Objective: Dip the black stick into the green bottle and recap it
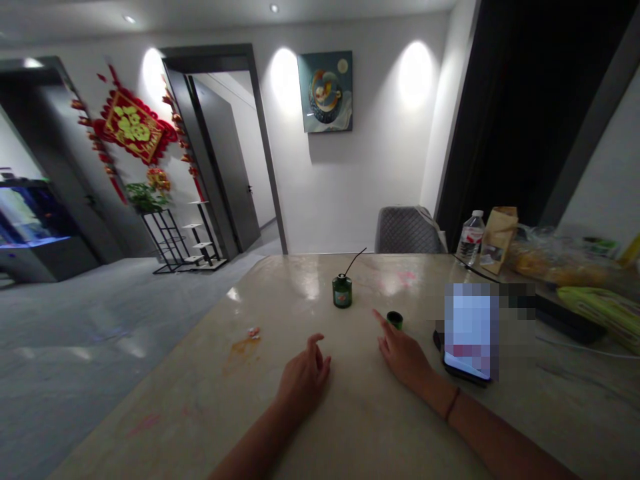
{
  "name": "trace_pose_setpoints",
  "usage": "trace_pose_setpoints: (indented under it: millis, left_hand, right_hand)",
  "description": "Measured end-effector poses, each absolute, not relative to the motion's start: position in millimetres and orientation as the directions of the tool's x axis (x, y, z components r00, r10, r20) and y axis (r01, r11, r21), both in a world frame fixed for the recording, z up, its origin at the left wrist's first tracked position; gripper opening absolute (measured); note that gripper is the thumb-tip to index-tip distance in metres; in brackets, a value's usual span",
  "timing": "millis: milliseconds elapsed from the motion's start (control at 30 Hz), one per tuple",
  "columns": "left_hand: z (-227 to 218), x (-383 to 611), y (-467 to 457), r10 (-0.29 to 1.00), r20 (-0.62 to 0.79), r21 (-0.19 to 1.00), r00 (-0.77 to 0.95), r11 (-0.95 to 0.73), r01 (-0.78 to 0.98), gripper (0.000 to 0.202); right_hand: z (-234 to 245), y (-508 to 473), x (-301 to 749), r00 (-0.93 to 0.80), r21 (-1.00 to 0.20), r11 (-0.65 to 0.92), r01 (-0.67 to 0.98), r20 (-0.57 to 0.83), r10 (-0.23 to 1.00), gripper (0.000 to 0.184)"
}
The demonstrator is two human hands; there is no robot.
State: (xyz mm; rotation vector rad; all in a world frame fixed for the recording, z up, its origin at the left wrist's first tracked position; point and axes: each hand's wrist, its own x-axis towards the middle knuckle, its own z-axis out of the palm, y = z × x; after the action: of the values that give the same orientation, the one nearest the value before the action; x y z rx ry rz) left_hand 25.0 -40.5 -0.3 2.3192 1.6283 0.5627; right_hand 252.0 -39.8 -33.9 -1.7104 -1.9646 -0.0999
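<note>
My left hand (305,377) rests on the marble table (200,393), its fingers loosely curled and holding nothing. My right hand (403,353) lies to its right, with the index finger stretched out and almost reaching a small dark green cap (395,320). Farther ahead stands a small green bottle (342,292), upright, with a thin black stem rising from its top. Neither hand touches the bottle. A phone (467,333), its screen pixelated, lies just right of my right hand.
A water bottle (470,239), a paper bag (499,239) and plastic-wrapped food (550,261) stand at the table's far right. An orange stain (243,350) marks the tabletop. A grey chair (407,230) stands behind the far edge, and the floor lies left of the table.
</note>
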Motion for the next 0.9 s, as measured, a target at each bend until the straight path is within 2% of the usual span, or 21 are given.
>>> trace_pose_setpoints:
  millis: [67,167,233,333,433,533,600,767,900]
  left_hand:
    - [0,24,-40,0.941,0.145,0.353,0.306,-0.338,0.872,0.021]
    - [1,23,-39,0.924,0.121,0.284,0.364,-0.383,0.879,0.02]
    - [3,22,-39,0.915,0.122,0.288,0.384,-0.403,0.869,0.02]
    - [4,22,-38,0.921,0.117,0.31,0.371,-0.389,0.867,0.019]
    - [4,21,-38,0.925,0.092,0.323,0.369,-0.378,0.867,0.018]
    - [5,20,-38,0.926,0.088,0.331,0.368,-0.375,0.866,0.018]
    - [4,19,-38,0.926,0.086,0.338,0.367,-0.374,0.864,0.018]
    - [3,16,-38,0.915,0.08,0.359,0.396,-0.397,0.845,0.018]
    - [2,15,-38,0.901,0.095,0.379,0.424,-0.427,0.821,0.017]
  right_hand:
    - [-32,-41,251,-0.009,-0.332,0.166,0.929,0.426,0.905,0.031]
    - [-27,-39,248,0.013,-0.355,0.144,0.924,0.406,0.914,0.013]
    - [-19,-32,246,0.04,-0.408,0.14,0.902,0.402,0.915,0.013]
    - [-2,-8,238,0.119,-0.571,0.146,0.808,0.4,0.909,0.011]
    - [19,29,228,0.161,-0.695,0.16,0.7,0.373,0.914,0.026]
    - [34,66,217,0.188,-0.721,0.161,0.674,0.379,0.906,0.045]
    - [37,86,212,0.184,-0.725,0.156,0.671,0.367,0.912,0.049]
    - [33,113,209,0.173,-0.755,0.179,0.631,0.362,0.916,0.03]
    - [33,117,210,0.146,-0.749,0.208,0.629,0.377,0.915,0.026]
